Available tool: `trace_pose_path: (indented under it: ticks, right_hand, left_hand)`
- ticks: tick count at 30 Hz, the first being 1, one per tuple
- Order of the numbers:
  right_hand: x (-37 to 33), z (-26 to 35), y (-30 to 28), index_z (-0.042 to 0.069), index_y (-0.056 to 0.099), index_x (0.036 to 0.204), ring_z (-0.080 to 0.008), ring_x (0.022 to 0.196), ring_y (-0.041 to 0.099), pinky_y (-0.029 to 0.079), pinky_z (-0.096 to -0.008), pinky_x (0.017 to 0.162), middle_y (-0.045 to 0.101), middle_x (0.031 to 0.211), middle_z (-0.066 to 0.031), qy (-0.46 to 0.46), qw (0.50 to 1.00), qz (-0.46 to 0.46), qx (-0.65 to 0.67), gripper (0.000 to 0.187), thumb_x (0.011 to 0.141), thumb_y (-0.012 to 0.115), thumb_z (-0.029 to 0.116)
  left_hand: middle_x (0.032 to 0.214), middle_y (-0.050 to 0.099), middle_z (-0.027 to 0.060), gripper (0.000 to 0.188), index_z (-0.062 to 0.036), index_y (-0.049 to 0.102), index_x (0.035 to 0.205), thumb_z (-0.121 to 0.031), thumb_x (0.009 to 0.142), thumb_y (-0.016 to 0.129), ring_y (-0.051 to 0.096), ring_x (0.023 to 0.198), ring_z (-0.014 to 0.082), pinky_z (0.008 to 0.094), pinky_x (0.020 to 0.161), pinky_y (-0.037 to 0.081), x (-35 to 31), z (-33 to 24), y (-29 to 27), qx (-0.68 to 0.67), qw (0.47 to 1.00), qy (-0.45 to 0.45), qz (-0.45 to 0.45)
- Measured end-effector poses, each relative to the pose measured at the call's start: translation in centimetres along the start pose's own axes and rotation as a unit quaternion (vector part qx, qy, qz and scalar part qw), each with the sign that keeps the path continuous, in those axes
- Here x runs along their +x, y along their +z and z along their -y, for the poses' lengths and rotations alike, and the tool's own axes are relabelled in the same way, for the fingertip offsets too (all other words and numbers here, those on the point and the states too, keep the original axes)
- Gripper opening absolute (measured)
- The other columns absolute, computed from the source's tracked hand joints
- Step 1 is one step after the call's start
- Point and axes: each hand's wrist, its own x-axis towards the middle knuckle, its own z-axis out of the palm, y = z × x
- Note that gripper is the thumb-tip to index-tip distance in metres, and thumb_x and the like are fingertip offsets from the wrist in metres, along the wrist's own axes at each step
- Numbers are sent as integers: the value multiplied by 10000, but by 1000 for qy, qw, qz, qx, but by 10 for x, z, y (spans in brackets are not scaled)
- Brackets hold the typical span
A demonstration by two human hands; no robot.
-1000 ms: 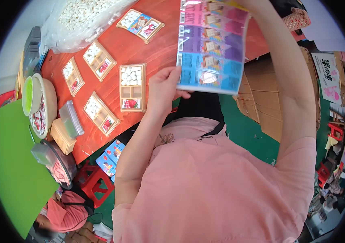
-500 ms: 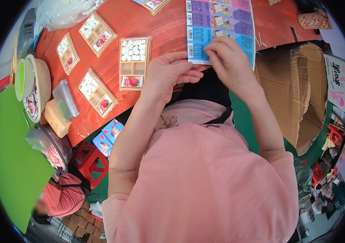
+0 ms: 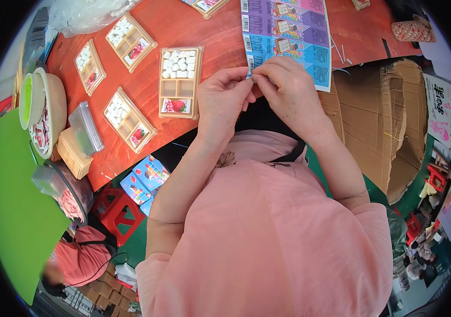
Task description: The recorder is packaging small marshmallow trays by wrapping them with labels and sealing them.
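Note:
A printed label sheet with pink, purple and blue rows lies at the table's front edge. At its lower left corner the fingertips of both hands meet. My left hand is closed, thumb and forefinger pinching that blue corner. My right hand pinches the same corner from the other side; its fingers partly cover the bottom row. Beside my left hand lies a tan divided tray with white marshmallow-like pieces and a packet picturing a strawberry. Whether a label has lifted off the sheet is hidden by the fingers.
More filled trays lie left on the red table. A clear plastic bag is at the back. Bowls and a stack of tan trays stand at the left edge. Right of me is an open cardboard box.
My right hand has moved left and down to my left fingertips at the sheet's corner. My left hand's fingers have closed into a pinch there.

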Motion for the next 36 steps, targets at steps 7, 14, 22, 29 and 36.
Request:
trace_pose_path:
  ticks: [7, 14, 22, 29, 36]
  right_hand:
    - [8, 3, 4, 4, 641, 796, -324, 818, 626, 525, -419, 734, 633, 825, -124, -4, 1000, 17, -26, 49, 824, 665, 35]
    - [12, 8, 6, 2, 613, 735, -328, 791, 616, 519, -435, 696, 612, 785, -128, 26, 998, 37, -37, 69, 787, 654, 21]
    - [14, -1, 0, -8, 629, 784, -262, 732, 641, 527, -357, 665, 641, 780, -112, 155, 980, 49, 119, 80, 780, 686, 48]
    - [16, 1, -6, -13, 671, 841, -263, 770, 674, 537, -351, 690, 679, 821, -128, 174, 970, 73, 150, 100, 845, 680, 86]
    - [16, -1, 4, -3, 656, 789, -312, 747, 653, 528, -394, 670, 655, 775, -131, 49, 997, 55, 37, 87, 815, 684, 76]
  left_hand:
    - [721, 685, 78, 132, 70, 683, 1006, 25, 883, 667, 604, 577, 85, 203, 467, 430, 3, -3, -3, 13, 1000, -26, -9]
    - [749, 698, 95, 104, 81, 674, 983, 43, 889, 648, 646, 619, 106, 216, 499, 479, 4, 3, -3, 34, 999, 12, -3]
    - [767, 703, 91, 115, 48, 695, 1023, 9, 921, 659, 646, 614, 128, 223, 547, 506, 4, -1, -5, -11, 1000, 2, 17]
    - [796, 707, 120, 122, 85, 694, 1009, 4, 924, 660, 659, 637, 138, 238, 545, 511, 1, -2, -6, -11, 1000, -4, 18]
    - [796, 710, 108, 124, 48, 700, 1027, -23, 932, 666, 653, 638, 126, 216, 553, 498, 3, 1, -7, 5, 1000, 5, 16]
